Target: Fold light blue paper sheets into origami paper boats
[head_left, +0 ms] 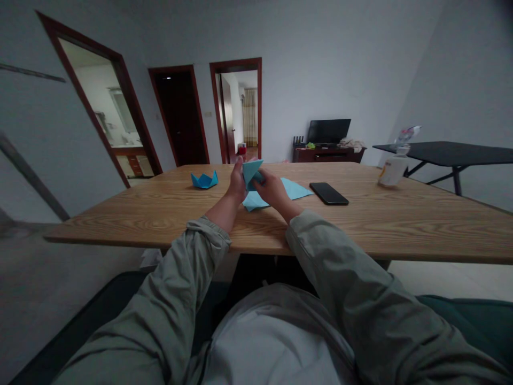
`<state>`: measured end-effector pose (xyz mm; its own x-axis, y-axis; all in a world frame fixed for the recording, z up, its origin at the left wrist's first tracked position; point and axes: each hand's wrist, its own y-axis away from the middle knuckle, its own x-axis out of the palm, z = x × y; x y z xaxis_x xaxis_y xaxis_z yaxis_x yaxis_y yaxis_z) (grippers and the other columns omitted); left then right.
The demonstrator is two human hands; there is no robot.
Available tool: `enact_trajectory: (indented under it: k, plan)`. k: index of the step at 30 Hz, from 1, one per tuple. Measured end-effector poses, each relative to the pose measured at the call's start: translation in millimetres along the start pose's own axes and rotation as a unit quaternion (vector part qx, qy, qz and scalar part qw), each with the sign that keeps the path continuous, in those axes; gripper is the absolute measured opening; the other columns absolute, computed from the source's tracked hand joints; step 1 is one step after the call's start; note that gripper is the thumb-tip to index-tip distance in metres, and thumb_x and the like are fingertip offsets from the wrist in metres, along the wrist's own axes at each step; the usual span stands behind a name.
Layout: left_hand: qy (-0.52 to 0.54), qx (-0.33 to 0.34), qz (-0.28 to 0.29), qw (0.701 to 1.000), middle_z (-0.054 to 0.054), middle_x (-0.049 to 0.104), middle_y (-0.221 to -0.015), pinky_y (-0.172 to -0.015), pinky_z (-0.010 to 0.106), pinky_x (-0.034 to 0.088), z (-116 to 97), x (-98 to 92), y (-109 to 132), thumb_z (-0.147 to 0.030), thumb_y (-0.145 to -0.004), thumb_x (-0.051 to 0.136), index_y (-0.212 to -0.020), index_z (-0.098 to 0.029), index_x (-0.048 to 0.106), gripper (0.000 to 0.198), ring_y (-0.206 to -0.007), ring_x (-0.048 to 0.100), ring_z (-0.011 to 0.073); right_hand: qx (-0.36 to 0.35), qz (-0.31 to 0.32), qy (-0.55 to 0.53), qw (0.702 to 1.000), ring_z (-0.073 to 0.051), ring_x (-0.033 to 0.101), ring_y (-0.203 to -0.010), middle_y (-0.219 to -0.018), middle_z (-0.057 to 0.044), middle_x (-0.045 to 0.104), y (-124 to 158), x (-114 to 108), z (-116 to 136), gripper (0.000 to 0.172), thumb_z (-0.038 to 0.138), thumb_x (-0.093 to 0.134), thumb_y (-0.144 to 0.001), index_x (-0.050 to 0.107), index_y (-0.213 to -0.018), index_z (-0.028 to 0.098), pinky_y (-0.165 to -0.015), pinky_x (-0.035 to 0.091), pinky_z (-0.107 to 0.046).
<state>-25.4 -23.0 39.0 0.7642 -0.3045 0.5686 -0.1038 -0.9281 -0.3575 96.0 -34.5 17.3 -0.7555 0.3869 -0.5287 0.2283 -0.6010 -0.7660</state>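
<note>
Near the middle of the frame, a piece of light-blue paper [251,169], folded to a sharp-cornered shape, is held up between the two hands above the desk [152,219]. The left hand [238,182] grips its left side, with the thumb pointing up; the right hand [270,187] has its fingers curled closely against the paper's lower right, though the exact hold of the fingertips is hidden. Beneath and behind the right hand, a light-blue paper sheet [295,190] lies on the wood, showing on both sides of the wrist. Left of centre stands a darker blue origami piece [204,181] with pointed ends, well apart from the hands. Just right of the sheet's tip lies a black smartphone [329,193], screen upward. Farther over, at the right of the frame, a white plastic container [393,171] stands on the desk, and a flat black screen [329,131] sits on a dark cabinet [328,155] in the upper right
</note>
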Motion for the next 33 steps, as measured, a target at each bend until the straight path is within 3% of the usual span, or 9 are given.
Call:
enact_trajectory:
  k: [8,20,33]
  plan:
    - [-0.018,-0.007,-0.011,1.0,0.011,0.074,-0.106,-0.092,0.035,0.053,-1.6,2.4,2.0,-0.068,-0.09,0.041,-0.127,-0.015,0.062,0.068,-0.108,0.067,0.0253,0.024,-0.005,0.02,1.0,-0.024,0.066,-0.078,-0.088,-0.008,0.073,-0.2,-2.1,-1.1,0.028,0.03,0.048,-0.091,0.069,-0.108,0.02,-0.076,0.047,-0.033]
    - [-0.005,0.0,0.009,1.0,0.012,0.072,-0.116,-0.095,0.032,0.05,3.4,-1.2,-1.2,-0.064,-0.091,0.041,-0.13,-0.016,0.061,0.065,-0.114,0.064,0.0229,0.034,-0.029,0.022,0.999,-0.023,0.065,-0.074,-0.081,-0.005,0.071,-0.3,-2.9,2.2,0.025,0.031,0.054,-0.084,0.072,-0.098,0.02,-0.07,0.046,-0.031]
    - [-0.006,-0.007,0.01,1.0,0.013,0.068,-0.123,-0.098,0.035,0.049,0.8,-0.2,2.4,-0.066,-0.09,0.043,-0.137,-0.016,0.056,0.07,-0.117,0.063,0.0261,0.033,-0.027,-0.013,0.999,-0.026,0.066,-0.089,-0.097,-0.006,0.074,-0.2,-3.2,1.5,0.031,0.026,0.056,-0.081,0.07,-0.109,0.02,-0.079,0.048,-0.034]
